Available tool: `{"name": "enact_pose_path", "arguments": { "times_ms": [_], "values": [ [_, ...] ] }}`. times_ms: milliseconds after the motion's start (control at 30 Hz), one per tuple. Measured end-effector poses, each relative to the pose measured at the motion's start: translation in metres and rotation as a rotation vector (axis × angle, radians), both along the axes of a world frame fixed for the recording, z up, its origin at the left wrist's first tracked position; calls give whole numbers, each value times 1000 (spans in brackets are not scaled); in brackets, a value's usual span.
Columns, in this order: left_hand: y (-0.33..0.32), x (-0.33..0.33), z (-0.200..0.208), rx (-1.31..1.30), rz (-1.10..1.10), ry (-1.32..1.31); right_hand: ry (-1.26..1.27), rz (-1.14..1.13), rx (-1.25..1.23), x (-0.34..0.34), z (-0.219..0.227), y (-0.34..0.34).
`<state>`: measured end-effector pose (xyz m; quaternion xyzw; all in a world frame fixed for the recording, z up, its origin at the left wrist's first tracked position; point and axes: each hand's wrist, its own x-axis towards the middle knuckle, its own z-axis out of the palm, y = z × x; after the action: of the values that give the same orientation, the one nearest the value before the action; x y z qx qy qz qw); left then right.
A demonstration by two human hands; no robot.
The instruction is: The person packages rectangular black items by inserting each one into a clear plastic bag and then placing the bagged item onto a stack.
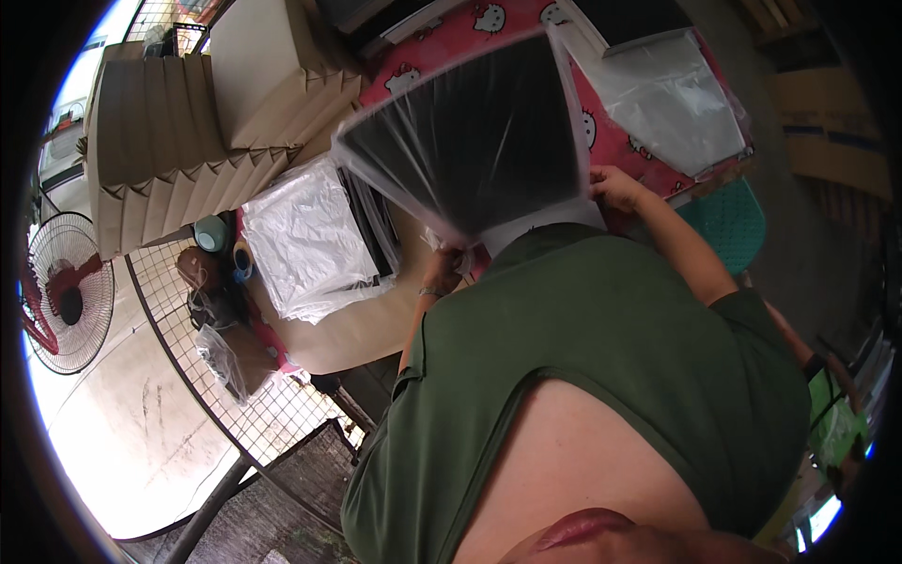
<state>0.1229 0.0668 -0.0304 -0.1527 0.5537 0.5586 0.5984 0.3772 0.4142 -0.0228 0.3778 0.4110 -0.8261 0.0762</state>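
A large flat black panel lies inside a clear plastic bag on the table in front of me. My left hand is closed on the crumpled near left edge of the bag, close to my body. At the near right corner, my right hand pinches the bag's edge with bent fingers. A white strip shows at the panel's near end, partly hidden by my dark green shirt.
Left of the panel sits a stack of clear plastic bags. Folded brown cardboard is piled behind it. More plastic sleeves lie at the right on the pink patterned tablecloth. A teal plastic stool and a fan stand nearby.
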Motion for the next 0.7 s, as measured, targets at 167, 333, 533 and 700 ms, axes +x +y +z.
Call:
{"name": "enact_pose_path", "arguments": {
  "times_ms": [167, 333, 533, 700],
  "values": [
    [15, 21, 14, -58, -126, 222, 87, -224, -87, -6, 13, -14],
    [0, 49, -17, -430, -559, 579, -65, 173, 475, 9, 13, -31],
    [-46, 87, -60, -554, -635, 788, 55, 574, 871, 27, -17, -34],
    [-12, 88, 67, -364, -197, 816, 18, 605, 755, -27, 47, -29]
  ]
}}
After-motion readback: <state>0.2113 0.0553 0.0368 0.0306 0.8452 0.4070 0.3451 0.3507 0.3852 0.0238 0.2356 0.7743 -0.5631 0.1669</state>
